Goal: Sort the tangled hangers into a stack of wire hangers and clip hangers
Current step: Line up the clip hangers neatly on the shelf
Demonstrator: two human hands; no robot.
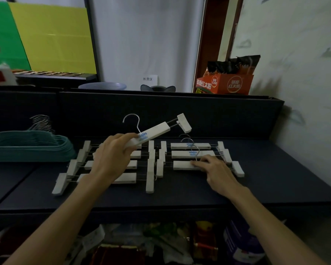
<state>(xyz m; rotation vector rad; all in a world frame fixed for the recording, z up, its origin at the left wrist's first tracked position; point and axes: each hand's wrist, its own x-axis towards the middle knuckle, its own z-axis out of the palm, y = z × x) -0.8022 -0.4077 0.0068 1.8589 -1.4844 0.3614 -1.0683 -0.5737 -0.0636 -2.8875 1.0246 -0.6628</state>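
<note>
- While the dark shelf served as the reference surface, loose packets and wrappers were noted below its front edge, heaped in what may be a bin; its walls could not be made out.
- On the shelf, toward its right, the right hand lay with nearly straight fingers pressing the nearest bar of the right group of clip hangers, holding nothing.
- On the shelf's middle left, a second group of clip hangers lay in rough rows, partly covered by the left hand.
- Above that group, the left hand's fingers were curled round one end of a raised clip hanger, tilted, its hook up and one clip clear of the shelf.
- Judgement: the hanger looked light and rigid, the bar smooth; the bar is the sound hold, since the sliding clips and thin rods could snag neighbours.
- At the shelf's far left, a stack of teal hangers with wire hooks stood sorted.
- Beyond the shelf's back panel, an orange carton held dark packets.
</note>
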